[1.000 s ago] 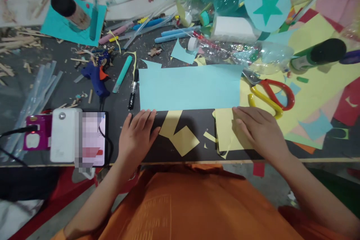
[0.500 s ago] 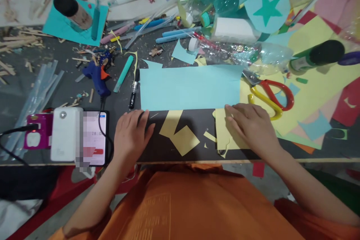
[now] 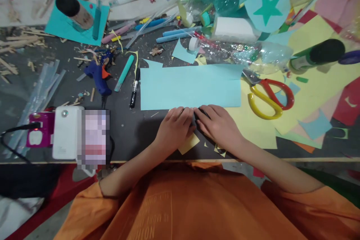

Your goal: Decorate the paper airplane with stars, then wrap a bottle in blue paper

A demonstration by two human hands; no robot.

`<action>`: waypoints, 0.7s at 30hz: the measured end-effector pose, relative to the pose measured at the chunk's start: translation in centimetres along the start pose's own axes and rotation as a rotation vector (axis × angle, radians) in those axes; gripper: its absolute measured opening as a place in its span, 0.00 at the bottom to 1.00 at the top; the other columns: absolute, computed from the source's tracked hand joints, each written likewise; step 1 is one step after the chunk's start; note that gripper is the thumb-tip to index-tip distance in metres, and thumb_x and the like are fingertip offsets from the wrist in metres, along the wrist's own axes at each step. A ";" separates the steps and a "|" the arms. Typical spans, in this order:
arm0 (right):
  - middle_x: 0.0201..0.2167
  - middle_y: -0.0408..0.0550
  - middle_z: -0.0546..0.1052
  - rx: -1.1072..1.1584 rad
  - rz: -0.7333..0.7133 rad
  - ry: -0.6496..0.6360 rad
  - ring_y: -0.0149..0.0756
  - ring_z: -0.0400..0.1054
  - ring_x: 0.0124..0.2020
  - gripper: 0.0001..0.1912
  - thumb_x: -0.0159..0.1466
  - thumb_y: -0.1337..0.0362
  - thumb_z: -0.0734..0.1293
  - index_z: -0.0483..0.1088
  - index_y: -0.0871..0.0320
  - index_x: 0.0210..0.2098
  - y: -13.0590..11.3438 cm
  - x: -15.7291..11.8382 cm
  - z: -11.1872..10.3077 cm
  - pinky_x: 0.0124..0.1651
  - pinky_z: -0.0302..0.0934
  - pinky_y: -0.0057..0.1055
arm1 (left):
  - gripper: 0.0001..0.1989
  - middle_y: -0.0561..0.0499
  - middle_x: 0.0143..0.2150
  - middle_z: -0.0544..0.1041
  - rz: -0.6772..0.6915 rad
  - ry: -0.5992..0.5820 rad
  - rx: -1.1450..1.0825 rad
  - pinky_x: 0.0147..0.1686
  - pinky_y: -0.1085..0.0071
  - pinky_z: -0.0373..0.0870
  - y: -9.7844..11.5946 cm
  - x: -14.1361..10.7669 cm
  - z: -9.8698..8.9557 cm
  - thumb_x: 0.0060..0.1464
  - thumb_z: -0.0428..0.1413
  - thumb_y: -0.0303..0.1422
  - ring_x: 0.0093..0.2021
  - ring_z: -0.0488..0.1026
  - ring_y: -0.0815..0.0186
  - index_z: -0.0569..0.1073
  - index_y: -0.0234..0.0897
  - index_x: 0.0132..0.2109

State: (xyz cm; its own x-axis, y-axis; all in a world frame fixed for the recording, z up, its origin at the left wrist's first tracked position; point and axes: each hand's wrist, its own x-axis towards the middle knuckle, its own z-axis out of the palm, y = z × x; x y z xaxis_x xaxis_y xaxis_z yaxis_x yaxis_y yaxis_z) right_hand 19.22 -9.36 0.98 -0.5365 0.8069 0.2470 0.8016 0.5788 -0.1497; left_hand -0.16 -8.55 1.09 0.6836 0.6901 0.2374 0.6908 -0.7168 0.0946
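A light blue paper strip (image 3: 191, 86) lies flat on the dark table, its long side running left to right. At the middle of its near edge rest the fingertips of my left hand (image 3: 177, 127), which are close together. Just right of it, my right hand (image 3: 219, 125) touches the same edge with its fingers bent. Whether either hand pinches the paper cannot be made out. Yellow paper scraps (image 3: 190, 143) lie under and beside the hands. Scissors with red and yellow handles (image 3: 266, 99) lie at the strip's right end, and a black marker (image 3: 134, 89) at its left.
A blue glue gun (image 3: 98, 77), a teal stick (image 3: 124, 73), a white power bank (image 3: 66, 131) and a phone (image 3: 95, 138) are on the left. Plastic bottles (image 3: 242, 50) lie behind the strip. A green glue bottle (image 3: 316, 56) and coloured papers fill the right.
Both hands have moved inward from the strip's near corners to the middle of its near edge, now almost touching each other. The strip has stayed in nearly the same place.
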 end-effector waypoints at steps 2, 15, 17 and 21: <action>0.40 0.58 0.80 0.005 -0.006 -0.020 0.44 0.70 0.40 0.18 0.73 0.67 0.55 0.75 0.67 0.50 0.1 0.0 0.0 0.44 0.65 0.40 | 0.18 0.42 0.48 0.80 -0.010 0.013 0.001 0.55 0.62 0.71 -0.1 0.1 0.0 0.67 0.52 0.34 0.51 0.76 0.57 0.71 0.25 0.57; 0.31 0.54 0.79 -0.035 0.208 -0.042 0.48 0.73 0.35 0.24 0.75 0.57 0.49 0.64 0.65 0.59 3.3 -2.8 -1.9 0.38 0.65 0.40 | 0.18 0.43 0.37 0.78 -0.117 -0.124 0.084 0.39 0.62 0.74 -2.2 -0.9 -1.0 0.67 0.51 0.35 0.38 0.75 0.56 0.74 0.29 0.57; 0.33 0.55 0.80 -0.031 0.269 -0.057 0.50 0.74 0.37 0.25 0.75 0.55 0.50 0.62 0.63 0.61 3.8 -3.7 -2.0 0.39 0.67 0.43 | 0.18 0.42 0.38 0.79 -0.131 -0.117 0.095 0.41 0.61 0.74 -3.0 -1.6 -1.3 0.68 0.49 0.35 0.40 0.75 0.56 0.74 0.30 0.57; 0.36 0.58 0.81 -0.044 0.309 -0.049 0.51 0.75 0.40 0.24 0.74 0.57 0.52 0.63 0.64 0.62 4.4 -5.0 -2.3 0.45 0.69 0.46 | 0.20 0.41 0.40 0.80 -0.201 -0.125 0.152 0.44 0.60 0.75 -4.5 -3.4 -1.8 0.69 0.46 0.36 0.41 0.76 0.56 0.74 0.32 0.58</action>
State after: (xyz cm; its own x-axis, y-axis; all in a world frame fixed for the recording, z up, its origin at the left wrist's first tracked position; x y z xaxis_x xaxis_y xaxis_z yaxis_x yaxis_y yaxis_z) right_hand 26.06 -11.14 1.32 -0.2768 0.9492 0.1497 0.9389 0.3003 -0.1682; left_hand -6.06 -7.87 1.59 0.5467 0.8305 0.1068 0.8364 -0.5478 -0.0211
